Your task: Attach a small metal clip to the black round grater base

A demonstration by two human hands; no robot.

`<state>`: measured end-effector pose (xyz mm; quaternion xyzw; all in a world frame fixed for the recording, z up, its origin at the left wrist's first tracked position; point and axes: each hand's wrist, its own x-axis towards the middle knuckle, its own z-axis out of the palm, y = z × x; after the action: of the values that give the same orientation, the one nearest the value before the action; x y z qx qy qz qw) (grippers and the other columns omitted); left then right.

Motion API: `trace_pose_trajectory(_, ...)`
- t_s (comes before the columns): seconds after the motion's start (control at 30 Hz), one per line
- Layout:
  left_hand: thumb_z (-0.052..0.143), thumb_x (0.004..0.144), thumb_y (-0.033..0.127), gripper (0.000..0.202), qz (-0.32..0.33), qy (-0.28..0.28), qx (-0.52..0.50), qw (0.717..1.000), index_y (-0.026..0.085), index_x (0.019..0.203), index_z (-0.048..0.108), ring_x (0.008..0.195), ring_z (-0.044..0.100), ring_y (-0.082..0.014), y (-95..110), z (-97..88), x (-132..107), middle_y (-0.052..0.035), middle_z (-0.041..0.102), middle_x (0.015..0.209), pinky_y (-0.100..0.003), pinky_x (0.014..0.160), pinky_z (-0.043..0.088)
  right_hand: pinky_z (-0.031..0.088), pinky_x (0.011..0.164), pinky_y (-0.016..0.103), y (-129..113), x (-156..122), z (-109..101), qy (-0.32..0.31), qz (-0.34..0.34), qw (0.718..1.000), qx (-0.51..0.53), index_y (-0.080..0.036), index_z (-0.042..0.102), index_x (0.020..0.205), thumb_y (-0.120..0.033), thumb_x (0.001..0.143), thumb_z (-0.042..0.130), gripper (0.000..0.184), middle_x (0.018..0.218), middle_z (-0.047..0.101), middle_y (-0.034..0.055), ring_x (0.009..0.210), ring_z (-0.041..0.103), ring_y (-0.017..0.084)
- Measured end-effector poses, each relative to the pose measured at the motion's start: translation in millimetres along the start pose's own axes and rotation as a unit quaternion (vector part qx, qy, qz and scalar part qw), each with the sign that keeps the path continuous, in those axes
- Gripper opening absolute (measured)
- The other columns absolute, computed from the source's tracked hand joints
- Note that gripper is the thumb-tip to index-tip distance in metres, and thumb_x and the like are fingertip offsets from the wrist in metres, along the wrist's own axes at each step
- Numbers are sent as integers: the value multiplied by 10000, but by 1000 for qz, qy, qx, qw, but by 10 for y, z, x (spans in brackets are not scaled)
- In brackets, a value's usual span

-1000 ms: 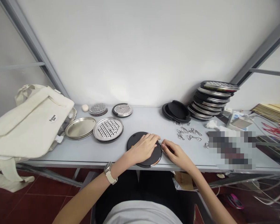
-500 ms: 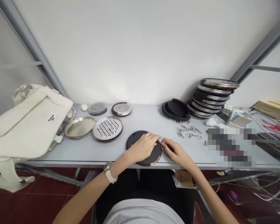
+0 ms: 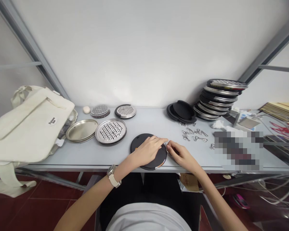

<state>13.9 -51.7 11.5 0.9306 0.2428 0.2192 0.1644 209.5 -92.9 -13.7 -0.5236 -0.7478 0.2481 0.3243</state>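
Edges left hand (image 3: pixel 148 150) slightly further right than before, over black disc (image 3: pixel 140 142) at lower centre of frame.
Lays it loosely open, fingers extended; curls right hand (image 3: pixel 180 155) nearly closed at disc's right rim, pinching small metal piece (image 3: pixel 166 145) largely hidden by fingers.

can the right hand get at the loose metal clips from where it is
Probably yes: the metal clips lie on the table just beyond the right hand, with nothing apparent between, though it is occupied at the black disc.
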Motion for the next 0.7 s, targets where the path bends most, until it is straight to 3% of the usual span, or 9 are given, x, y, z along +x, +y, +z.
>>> trace_pose_trajectory(0.7,348,931,45,462,9,8,-19,1000,235,1349,394,1176,489,-176,9,-21,-8,-37,548,1296,-350,1007,402,388,614,256,32,-8,-4,19,5,999,32,-223,422,775,-367,980,362,258,667,429,-39,617,424,144)
